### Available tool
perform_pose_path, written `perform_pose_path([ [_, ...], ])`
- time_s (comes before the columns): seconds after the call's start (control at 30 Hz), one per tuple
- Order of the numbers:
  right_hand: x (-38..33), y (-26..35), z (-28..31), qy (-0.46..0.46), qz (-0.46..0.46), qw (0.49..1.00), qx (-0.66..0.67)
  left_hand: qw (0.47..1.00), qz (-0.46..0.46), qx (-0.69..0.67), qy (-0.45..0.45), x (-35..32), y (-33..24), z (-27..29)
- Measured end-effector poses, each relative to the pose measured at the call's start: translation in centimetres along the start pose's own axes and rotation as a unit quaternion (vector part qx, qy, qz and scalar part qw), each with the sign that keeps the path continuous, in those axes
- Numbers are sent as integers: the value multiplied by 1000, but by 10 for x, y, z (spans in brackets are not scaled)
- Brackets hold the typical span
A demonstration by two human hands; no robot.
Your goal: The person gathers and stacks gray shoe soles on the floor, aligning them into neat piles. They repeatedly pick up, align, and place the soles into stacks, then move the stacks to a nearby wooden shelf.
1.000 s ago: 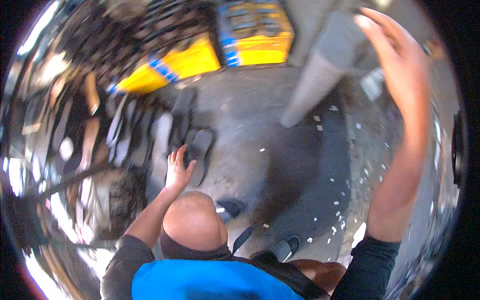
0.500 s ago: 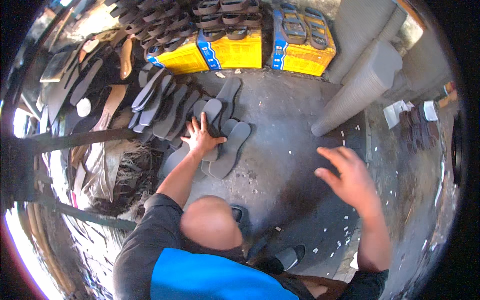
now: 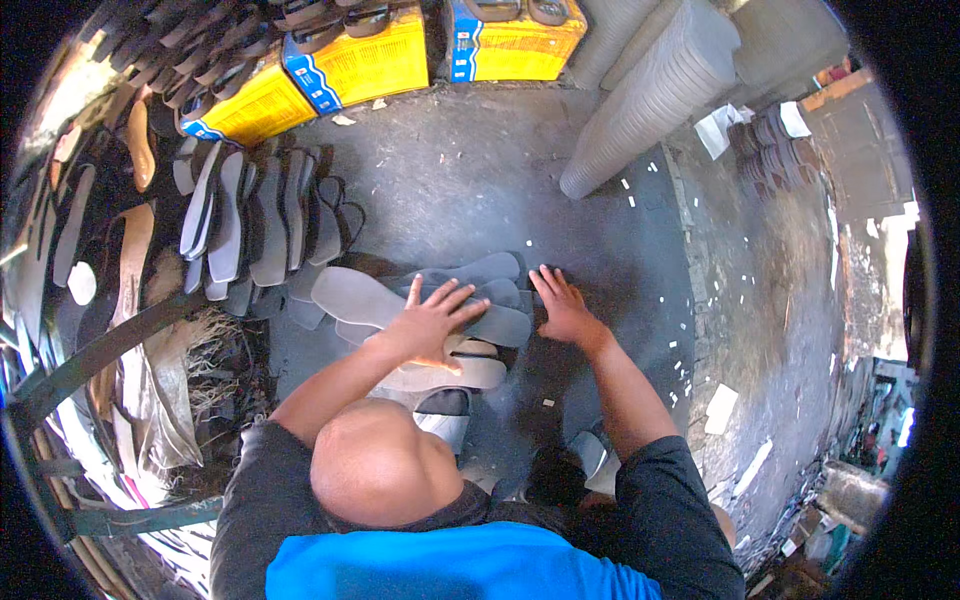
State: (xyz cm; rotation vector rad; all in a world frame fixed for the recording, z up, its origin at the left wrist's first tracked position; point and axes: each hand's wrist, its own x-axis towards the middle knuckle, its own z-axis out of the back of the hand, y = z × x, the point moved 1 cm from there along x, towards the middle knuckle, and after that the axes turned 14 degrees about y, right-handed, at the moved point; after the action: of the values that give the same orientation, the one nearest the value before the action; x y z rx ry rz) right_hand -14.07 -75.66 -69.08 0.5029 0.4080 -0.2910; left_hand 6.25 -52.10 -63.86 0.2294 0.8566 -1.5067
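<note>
A loose pile of flat grey shoe soles lies on the floor in front of me, with one pale sole pointing left across it. My left hand rests on the pile, palm down and fingers spread. Below that hand, nearer to me, is another light grey sole. Just past the pile's right end is my right hand, open, with its fingers apart and nothing held. Whether its fingertips touch the floor is hard to tell. Several more grey soles lean in a row at the left.
Yellow and blue boxes stand at the back with dark strapped sandals on top. A long stack of grey soles leans at the back right. A dark bar crosses the left side. Paper scraps litter the floor at right.
My view has shifted, so the surroundings sit further left and up. The soles under my left hand now lie crosswise, nearer to me. My right hand has come inward to the pile's right end.
</note>
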Motion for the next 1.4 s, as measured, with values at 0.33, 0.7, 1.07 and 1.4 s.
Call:
perform_pose_path([
  [0.33, -110, -68, 88, 50, -260, 959, 99, 945, 317, -26, -74, -117, 74, -2],
  [0.7, 38, 76, 57, 120, 192, 973, 33, 932, 241, -228, -146, -6, 97, -1],
  [1.07, -13, 130, -6, 246, -5, 969, 30, 950, 67, -298, -74, -69, 47, -65],
  [1.4, -39, 123, -29, 56, -3, 997, 48, 838, 298, -301, -344, -136, 3, -216],
])
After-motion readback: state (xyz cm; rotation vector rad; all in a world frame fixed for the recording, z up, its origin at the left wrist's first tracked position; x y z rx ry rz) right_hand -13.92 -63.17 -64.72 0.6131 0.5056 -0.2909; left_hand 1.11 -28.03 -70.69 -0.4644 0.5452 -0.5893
